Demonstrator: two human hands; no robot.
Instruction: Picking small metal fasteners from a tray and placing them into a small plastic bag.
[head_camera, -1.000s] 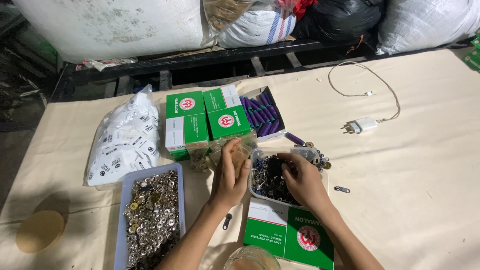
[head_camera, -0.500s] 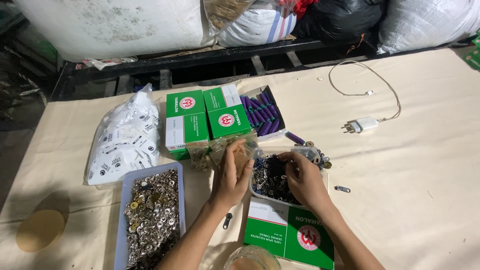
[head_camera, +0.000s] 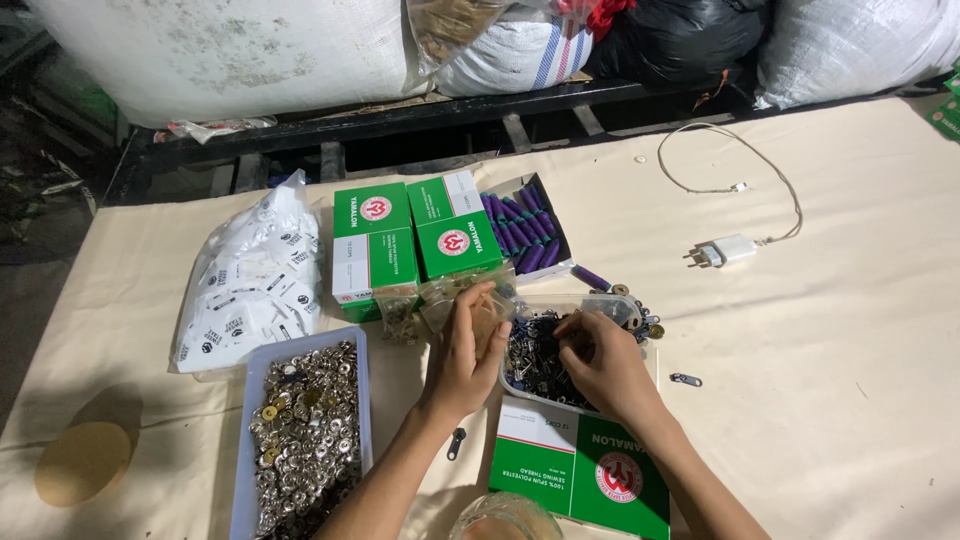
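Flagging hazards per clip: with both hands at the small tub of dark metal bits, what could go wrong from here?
1. The clear tub sits crowded with loose pieces at its far rim; the right hand digging inside might flick more out.
2. The left hand holds a small plastic bag beside the tub; pieces could miss it.
3. A stray zipper pull lies near the left forearm and could be swept aside.

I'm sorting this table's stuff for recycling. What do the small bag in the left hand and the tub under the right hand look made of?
The small bag in the left hand looks like thin clear plastic film: see-through, crinkled, glossy. The tub under the right hand seems rigid translucent plastic, its pale rim showing the dark small parts inside, probably metal.
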